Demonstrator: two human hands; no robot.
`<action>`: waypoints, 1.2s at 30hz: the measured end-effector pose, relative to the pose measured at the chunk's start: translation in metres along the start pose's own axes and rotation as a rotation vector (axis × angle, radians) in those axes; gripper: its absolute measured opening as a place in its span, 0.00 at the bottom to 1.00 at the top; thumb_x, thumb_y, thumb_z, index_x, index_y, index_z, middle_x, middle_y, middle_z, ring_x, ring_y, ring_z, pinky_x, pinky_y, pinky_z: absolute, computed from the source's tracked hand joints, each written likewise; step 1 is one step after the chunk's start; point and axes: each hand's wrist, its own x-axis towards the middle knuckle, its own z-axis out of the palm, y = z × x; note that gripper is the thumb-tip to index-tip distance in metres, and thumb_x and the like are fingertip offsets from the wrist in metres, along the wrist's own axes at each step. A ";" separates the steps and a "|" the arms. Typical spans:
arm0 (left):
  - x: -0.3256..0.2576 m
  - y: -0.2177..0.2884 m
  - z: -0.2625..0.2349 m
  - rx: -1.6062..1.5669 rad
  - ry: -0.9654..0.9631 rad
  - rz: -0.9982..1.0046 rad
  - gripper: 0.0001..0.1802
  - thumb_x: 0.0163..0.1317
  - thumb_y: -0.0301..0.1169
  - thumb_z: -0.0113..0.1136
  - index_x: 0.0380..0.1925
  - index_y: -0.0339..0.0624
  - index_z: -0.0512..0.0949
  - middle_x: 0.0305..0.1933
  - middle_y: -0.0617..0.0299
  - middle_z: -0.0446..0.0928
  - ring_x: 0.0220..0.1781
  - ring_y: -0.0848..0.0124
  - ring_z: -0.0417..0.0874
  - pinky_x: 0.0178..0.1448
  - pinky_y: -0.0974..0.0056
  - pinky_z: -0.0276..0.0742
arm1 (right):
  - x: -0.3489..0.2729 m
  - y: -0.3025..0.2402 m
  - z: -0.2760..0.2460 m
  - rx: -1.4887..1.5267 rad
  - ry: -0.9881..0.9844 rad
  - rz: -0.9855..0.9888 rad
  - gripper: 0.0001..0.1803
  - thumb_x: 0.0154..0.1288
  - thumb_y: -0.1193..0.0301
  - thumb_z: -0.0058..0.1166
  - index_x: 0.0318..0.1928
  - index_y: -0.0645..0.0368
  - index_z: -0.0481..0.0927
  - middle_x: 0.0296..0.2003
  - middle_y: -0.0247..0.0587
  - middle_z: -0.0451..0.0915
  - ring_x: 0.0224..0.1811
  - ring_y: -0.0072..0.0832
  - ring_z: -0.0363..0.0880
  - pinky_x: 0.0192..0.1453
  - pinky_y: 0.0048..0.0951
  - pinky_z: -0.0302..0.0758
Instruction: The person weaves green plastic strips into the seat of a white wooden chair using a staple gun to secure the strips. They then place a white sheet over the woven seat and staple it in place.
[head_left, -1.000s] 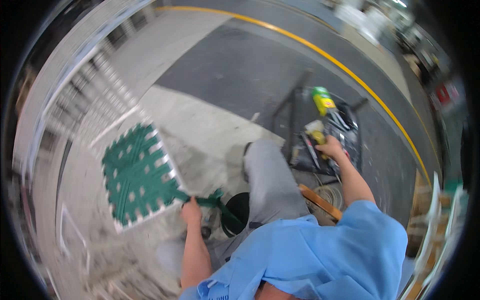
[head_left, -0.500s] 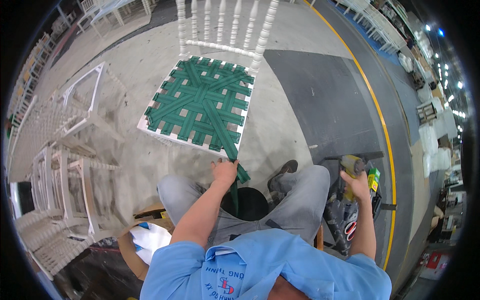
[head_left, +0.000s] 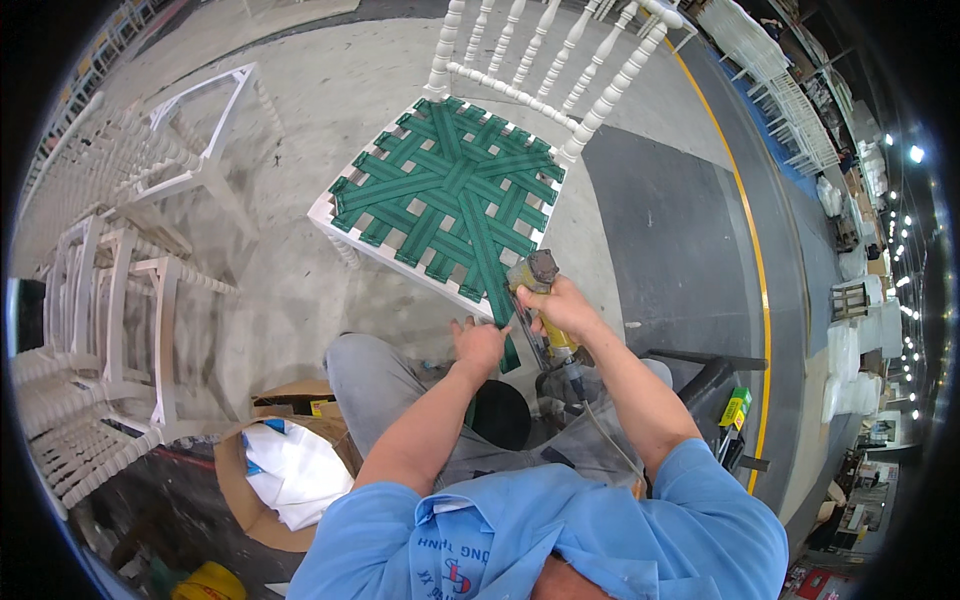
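Observation:
A white chair (head_left: 450, 75) stands in front of me, its seat woven from green webbing straps (head_left: 450, 200). My left hand (head_left: 480, 345) pinches the loose end of a green strap at the seat's near edge. My right hand (head_left: 560, 308) grips a yellow pneumatic stapler (head_left: 535, 280), its nose pressed against the seat frame right beside the left hand. A thin hose runs from the tool down past my right forearm. My knees in grey trousers sit just below the chair.
Bare white chair frames (head_left: 120, 270) lie stacked along the left. A cardboard box with white material (head_left: 285, 465) sits by my left leg. A dark mat (head_left: 665, 240), a yellow floor line (head_left: 755, 260) and a black stand with a green box (head_left: 735, 405) lie to the right.
My right hand has come in from the far right with the stapler and now sets it on the seat's near edge. The view has tilted toward the chair; my left hand keeps the strap.

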 end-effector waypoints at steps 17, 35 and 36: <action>-0.003 -0.004 0.002 -0.066 0.067 -0.007 0.29 0.77 0.54 0.48 0.45 0.43 0.90 0.54 0.53 0.87 0.72 0.53 0.74 0.79 0.34 0.52 | 0.013 0.000 0.023 -0.088 0.000 -0.008 0.20 0.71 0.62 0.66 0.49 0.68 0.77 0.32 0.40 0.82 0.19 0.25 0.77 0.19 0.30 0.73; -0.001 -0.020 -0.086 -1.133 -0.179 0.006 0.18 0.77 0.41 0.58 0.43 0.33 0.83 0.42 0.57 0.88 0.36 0.71 0.86 0.42 0.60 0.82 | -0.042 0.017 -0.031 0.145 0.146 -0.040 0.16 0.74 0.60 0.63 0.48 0.60 0.79 0.34 0.34 0.82 0.21 0.23 0.77 0.23 0.27 0.73; 0.003 -0.021 -0.106 -1.278 -0.176 0.008 0.17 0.77 0.40 0.57 0.44 0.34 0.83 0.42 0.58 0.88 0.35 0.72 0.85 0.40 0.61 0.82 | -0.042 0.021 -0.033 0.151 0.148 -0.035 0.15 0.74 0.61 0.63 0.48 0.60 0.79 0.34 0.34 0.81 0.21 0.23 0.77 0.23 0.27 0.73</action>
